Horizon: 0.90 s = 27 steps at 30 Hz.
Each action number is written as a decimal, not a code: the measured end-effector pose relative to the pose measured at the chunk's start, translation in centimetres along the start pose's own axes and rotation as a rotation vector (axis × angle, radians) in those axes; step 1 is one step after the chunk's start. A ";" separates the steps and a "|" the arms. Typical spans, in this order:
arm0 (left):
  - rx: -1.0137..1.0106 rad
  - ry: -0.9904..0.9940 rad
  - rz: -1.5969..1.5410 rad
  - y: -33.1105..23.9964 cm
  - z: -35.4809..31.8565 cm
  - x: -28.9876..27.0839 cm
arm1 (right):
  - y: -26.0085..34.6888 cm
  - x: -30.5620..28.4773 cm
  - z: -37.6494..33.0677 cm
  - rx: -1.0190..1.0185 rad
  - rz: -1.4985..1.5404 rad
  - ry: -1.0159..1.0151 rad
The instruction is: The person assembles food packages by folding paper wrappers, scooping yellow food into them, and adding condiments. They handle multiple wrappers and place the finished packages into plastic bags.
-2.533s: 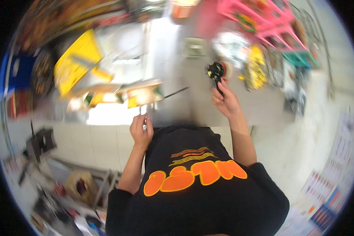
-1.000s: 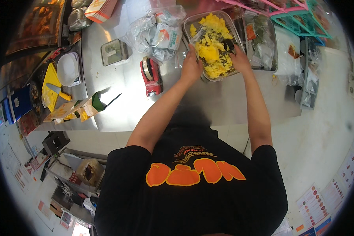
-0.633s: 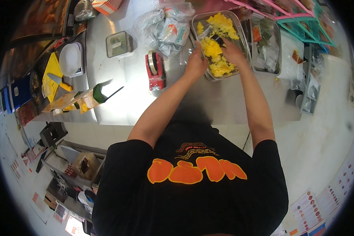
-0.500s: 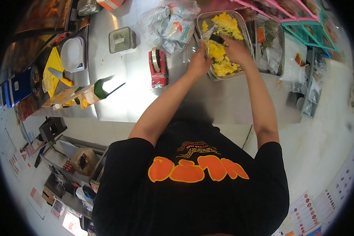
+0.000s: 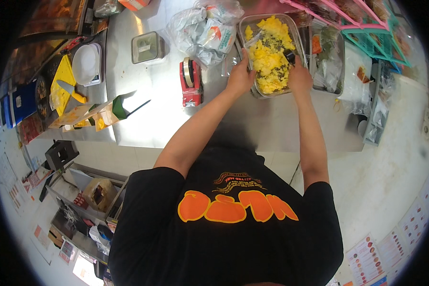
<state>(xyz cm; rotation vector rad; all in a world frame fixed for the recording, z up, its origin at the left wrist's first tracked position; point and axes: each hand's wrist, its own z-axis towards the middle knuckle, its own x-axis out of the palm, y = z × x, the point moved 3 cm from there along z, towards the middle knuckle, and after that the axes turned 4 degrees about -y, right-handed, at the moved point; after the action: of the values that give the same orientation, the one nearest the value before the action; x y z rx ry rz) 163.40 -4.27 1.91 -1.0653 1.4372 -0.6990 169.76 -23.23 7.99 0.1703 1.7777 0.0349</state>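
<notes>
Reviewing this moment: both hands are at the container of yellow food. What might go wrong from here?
The container sits close to the counter edge, steadied only by the left hand at its rim; a hard push could slide it. The right hand works a dark tool in heaped food, so bits may spill over the rim.

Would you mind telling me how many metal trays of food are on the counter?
2: the tray of yellow food held by the left hand and right hand; a second tray right of it. Clutter may hide others.
</notes>
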 end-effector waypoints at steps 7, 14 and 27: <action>0.036 0.001 -0.010 -0.1 -0.3 0.0 | 0.6 0.9 -0.4 -0.106 -0.129 0.151; 0.001 0.032 -0.019 0.4 -0.2 0.3 | 4.4 3.5 -1.6 -0.179 -0.101 0.249; -0.259 0.096 -0.384 0.8 -0.2 -0.1 | 4.3 3.4 -6.2 -0.107 0.039 0.156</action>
<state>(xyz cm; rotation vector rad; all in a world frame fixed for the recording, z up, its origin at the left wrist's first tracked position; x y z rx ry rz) 163.02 -3.90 1.23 -1.5533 1.4467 -0.8594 163.48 -18.11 6.51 0.1275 1.9229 0.1747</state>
